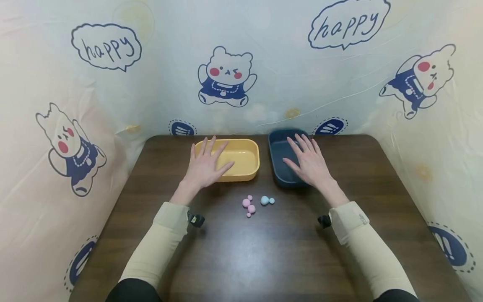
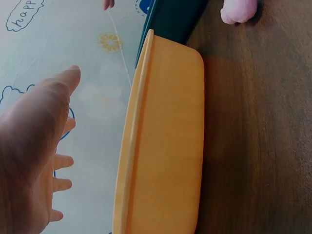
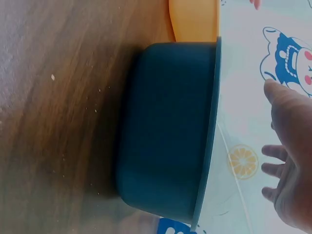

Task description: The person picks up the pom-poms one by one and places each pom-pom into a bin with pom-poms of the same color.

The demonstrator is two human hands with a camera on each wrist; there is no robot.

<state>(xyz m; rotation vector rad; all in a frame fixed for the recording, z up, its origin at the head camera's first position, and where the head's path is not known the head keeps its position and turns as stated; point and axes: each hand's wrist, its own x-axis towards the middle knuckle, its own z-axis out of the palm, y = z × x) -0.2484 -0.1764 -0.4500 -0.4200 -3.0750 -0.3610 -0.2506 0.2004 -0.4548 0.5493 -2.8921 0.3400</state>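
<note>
Left hand (image 1: 203, 170) spread wide over the yellow tub (image 1: 245, 161), right hand (image 1: 312, 167) same over the navy tub (image 1: 279, 158), neither holding anything. Pink balls (image 1: 246, 203) and pale blue balls (image 1: 265, 200) sit between the hands, nearer the body; I'd guess a careless inward sweep could send those rolling.

The place is a screened-off tabletop nook, whether in a home or a studio cannot be told: a brown wood-grain table (image 1: 241, 260) enclosed at back and sides by pale sheeting (image 1: 279, 92) printed with cartoon bears (image 1: 226, 90) and "happy" speech bubbles (image 1: 107, 47).
</note>
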